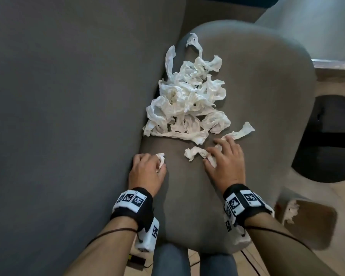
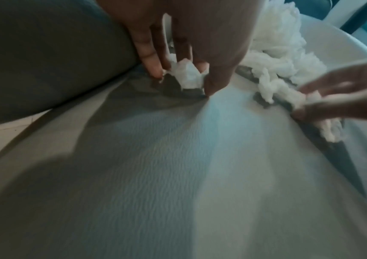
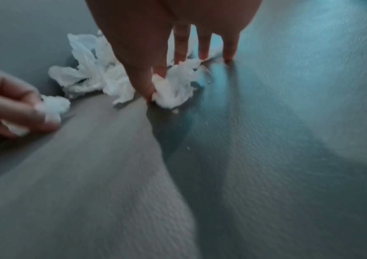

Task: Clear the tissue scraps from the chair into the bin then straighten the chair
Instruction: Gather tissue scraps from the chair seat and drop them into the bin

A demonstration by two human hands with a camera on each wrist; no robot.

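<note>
Lower centre of the head view, the left hand (image 1: 147, 172) pinches a small tissue scrap (image 1: 161, 157) on the chair (image 1: 257, 96); the right hand (image 1: 227, 160) seemingly pinches a twisted scrap (image 1: 195, 153).

Grey chair seat (image 1: 257, 108) (fabric, seemingly) bears tissue scraps (image 1: 189, 96).

You're looking at a chair (image 1: 257, 96) covered in matt grey woven cloth with a fine ribbed texture; the tissue scraps (image 1: 189, 96) are thin, soft, crinkled white paper, torn ragged at the edges.
</note>
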